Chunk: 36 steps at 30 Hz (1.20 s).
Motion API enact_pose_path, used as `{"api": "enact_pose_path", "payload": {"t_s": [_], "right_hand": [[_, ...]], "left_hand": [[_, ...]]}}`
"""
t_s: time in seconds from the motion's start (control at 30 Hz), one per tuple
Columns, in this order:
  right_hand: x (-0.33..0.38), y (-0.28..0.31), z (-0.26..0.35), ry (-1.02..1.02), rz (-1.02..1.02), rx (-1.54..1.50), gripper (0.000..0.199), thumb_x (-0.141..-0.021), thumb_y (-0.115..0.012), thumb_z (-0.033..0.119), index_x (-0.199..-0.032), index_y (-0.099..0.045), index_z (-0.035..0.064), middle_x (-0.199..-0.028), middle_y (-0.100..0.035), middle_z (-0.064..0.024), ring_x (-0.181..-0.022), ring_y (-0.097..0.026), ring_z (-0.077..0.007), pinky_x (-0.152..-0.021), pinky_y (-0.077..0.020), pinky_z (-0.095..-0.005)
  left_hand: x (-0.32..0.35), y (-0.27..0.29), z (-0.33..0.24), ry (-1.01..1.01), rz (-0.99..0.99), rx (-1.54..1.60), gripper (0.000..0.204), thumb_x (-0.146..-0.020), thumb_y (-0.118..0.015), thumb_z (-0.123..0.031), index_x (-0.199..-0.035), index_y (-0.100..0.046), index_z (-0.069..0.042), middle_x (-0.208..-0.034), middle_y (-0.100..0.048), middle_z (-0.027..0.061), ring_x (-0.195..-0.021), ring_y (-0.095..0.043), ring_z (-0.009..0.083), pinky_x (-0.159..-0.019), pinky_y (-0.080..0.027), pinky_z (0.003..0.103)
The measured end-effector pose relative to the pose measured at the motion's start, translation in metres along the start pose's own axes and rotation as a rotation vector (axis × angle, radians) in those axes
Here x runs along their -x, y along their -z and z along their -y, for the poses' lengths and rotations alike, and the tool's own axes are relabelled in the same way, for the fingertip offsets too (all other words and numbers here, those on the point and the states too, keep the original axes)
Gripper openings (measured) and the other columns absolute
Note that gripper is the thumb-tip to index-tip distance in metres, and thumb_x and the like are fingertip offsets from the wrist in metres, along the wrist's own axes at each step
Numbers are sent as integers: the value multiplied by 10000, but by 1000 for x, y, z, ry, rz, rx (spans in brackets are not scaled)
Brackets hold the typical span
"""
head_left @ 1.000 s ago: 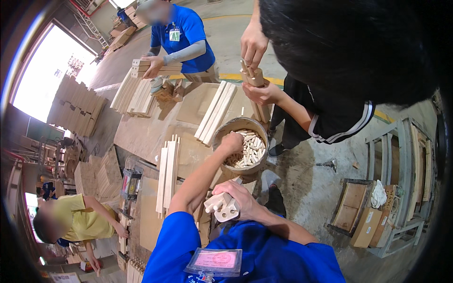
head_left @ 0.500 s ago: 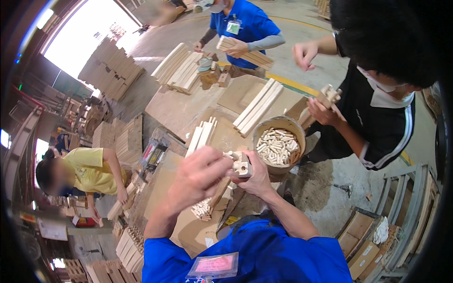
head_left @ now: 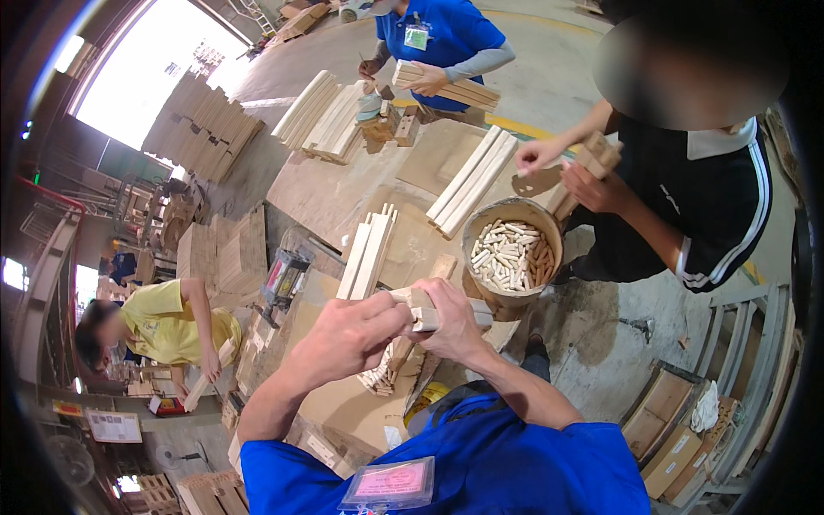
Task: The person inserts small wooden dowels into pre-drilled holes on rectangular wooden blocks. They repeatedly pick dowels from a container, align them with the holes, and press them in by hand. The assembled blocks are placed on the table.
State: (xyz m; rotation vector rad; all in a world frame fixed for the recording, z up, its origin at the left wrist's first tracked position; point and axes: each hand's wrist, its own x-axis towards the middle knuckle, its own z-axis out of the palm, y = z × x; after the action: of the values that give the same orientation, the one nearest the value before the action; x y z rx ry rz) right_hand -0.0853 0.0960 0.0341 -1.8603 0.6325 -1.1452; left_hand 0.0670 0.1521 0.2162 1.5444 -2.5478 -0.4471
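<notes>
— Fingers first: what are they doing at the middle of the frame?

— Fingers of the left hand (head_left: 348,330) are curled together and pinch the near end of a small pale wooden block (head_left: 422,311). The right hand (head_left: 453,322) is wrapped over the same block from the other side, fingers clamped on it. Whether a dowel sits between the fingertips, I cannot tell; the knuckles hide it.

— Where is the block?

— Held in the air between both hands, just below and left of the round tub of dowels (head_left: 513,255), above the brown work table (head_left: 343,193).

— How far along does the work look?

— My judgement: well short of finished. The tub is full of short pale pegs, and bundles of slats (head_left: 369,253) lie untouched on the table just left of it. A small heap of pieces (head_left: 382,378) below the hands may be done ones, though I cannot be sure.

— And the block itself?

— Light, unfinished wood, squared edges, short and chunky, a flat end face turned toward the camera.

— Anyone else?

— A person in a black shirt (head_left: 712,189) at upper right handles a similar piece; another in blue (head_left: 438,30) at the top holds long slats.
</notes>
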Motion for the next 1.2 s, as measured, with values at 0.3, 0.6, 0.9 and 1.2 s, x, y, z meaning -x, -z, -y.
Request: {"api": "enact_pose_path", "payload": {"t_s": [0.3,0.6,0.9,1.2], "right_hand": [[-10,1,-1,-49,15,-29,585,-698,-847,173,-1204,-566,87,-1068,-630,-115,-1016,-611,-339,-887,-475,-453],[-8,3,-2,-47,-45,-36,562,-747,-841,254,-1207,-561,96,-1082,-621,-121,-1021,-602,-348,-884,-466,-466],[16,36,0,-17,-71,-135,587,-719,-858,193,-1206,-552,75,-1081,-630,-150,-1030,-617,-376,-860,-493,-466],[61,71,-4,137,-48,-196,596,-723,-862,212,-1214,-559,60,-1144,-638,-143,-1011,-639,-350,-881,-497,-427]], "left_hand": [[-13,-6,-1,149,-105,28,240,-818,-709,-30,-1046,-648,-75,-810,-591,102,-661,-615,321,-579,-490,415],[-26,-11,-25,225,-47,-98,255,-758,-660,43,-982,-613,-69,-837,-565,114,-691,-626,325,-596,-491,420],[-54,36,-35,-150,51,187,176,-864,-744,-148,-1032,-706,-112,-810,-653,63,-605,-630,312,-529,-503,383],[-251,-220,77,17,525,-143,209,-815,-635,-91,-968,-778,-84,-991,-751,194,-989,-724,356,-862,-586,448]]}}
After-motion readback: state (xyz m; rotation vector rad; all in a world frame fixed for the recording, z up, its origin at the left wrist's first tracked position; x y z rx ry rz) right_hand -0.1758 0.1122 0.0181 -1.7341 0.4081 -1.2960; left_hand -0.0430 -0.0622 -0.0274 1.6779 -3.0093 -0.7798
